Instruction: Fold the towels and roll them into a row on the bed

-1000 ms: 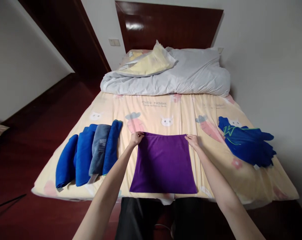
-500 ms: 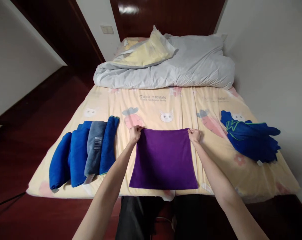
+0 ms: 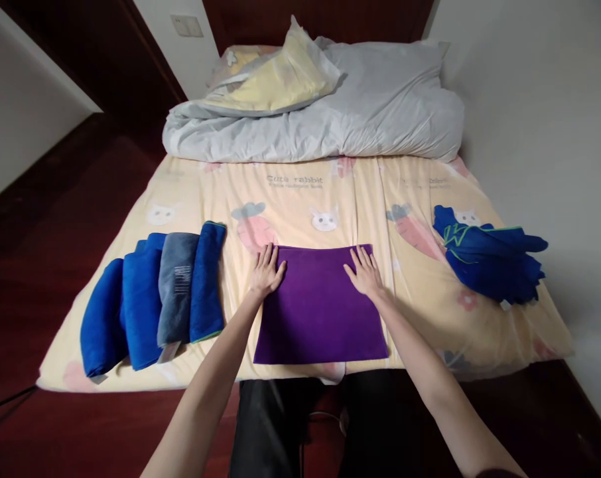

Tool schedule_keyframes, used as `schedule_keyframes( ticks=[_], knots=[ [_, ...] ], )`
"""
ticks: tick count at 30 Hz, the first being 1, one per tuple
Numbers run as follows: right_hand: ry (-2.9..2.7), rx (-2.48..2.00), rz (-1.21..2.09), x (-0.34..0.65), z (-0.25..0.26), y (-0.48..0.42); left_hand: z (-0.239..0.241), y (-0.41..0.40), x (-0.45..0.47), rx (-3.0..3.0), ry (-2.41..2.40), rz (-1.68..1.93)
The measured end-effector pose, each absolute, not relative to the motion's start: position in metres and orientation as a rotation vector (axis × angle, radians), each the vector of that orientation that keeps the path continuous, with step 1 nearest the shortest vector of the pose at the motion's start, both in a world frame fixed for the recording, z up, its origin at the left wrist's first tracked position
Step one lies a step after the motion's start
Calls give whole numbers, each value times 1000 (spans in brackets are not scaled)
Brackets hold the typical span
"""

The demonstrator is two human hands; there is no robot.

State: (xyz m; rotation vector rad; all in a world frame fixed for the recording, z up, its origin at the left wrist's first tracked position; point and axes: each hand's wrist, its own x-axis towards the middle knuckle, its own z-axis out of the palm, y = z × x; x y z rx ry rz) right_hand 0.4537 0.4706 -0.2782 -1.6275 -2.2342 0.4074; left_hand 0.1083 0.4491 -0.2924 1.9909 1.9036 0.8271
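Observation:
A purple towel (image 3: 320, 312) lies flat on the bed near its front edge, its shape roughly square. My left hand (image 3: 267, 271) rests with fingers spread on the towel's far left corner. Across from it, my right hand (image 3: 365, 271) lies flat on the far right corner, fingers apart. Neither hand grips the cloth. To the left of my left arm, several rolled towels sit side by side: a blue one (image 3: 208, 282), a grey one (image 3: 176, 285) with a striped mark, and more blue ones (image 3: 142, 302).
A crumpled blue cloth heap (image 3: 489, 255) with green edging lies on the right of the bed. The bed sheet (image 3: 290, 206) has carrot and rabbit prints. At the far end are a folded grey quilt (image 3: 380, 113) and a yellow pillow (image 3: 285, 79). A wall (image 3: 539, 133) stands at the right.
Both hands have let go of the towel's far corners, and their fingers have opened out flat on the cloth. The camera view has shifted slightly.

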Motion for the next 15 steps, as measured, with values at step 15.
schedule_keyframes(
  ticks=[15],
  knots=[
    [-2258, -1744, 340, 420, -264, 436, -274, 419, 146, 2128, 1859, 682]
  ],
)
